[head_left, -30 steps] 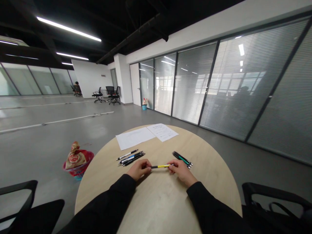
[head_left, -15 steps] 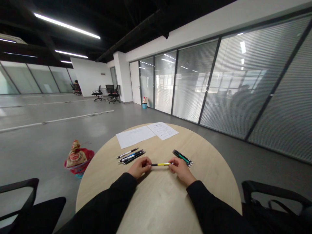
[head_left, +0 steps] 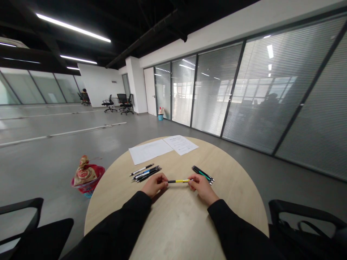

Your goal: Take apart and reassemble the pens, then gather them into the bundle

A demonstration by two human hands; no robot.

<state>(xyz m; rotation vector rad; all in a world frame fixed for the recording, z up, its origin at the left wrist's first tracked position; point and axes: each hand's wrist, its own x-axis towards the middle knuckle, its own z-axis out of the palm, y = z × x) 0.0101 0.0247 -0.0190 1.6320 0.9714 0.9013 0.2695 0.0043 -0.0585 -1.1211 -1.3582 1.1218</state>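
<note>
Left to right. Red plastic basket (head_left: pixel 95 179) on the grey floor, left of the bench, a crumpled patterned bag (head_left: pixel 84 173) bunched up inside it. Round bench (head_left: pixel 230 195), pale wood-grain top. Near its far edge, a blank paper sheet (head_left: pixel 149 151) and a printed paper sheet (head_left: pixel 181 145), lying flat and touching. Below them, a loose bunch of slim pens (head_left: pixel 145 173), black, white and blue barrels, side by side. Left hand (head_left: pixel 154 185) pinches one end of a yellow-and-black pen (head_left: pixel 177 181); right hand (head_left: pixel 202 188) pinches the other. Pen sits level between the hands, mid-bench. Just past the right hand, a second bunch of dark pens (head_left: pixel 202 174), one with a green barrel. Black chair (head_left: pixel 303 224) at the bench's right.
</note>
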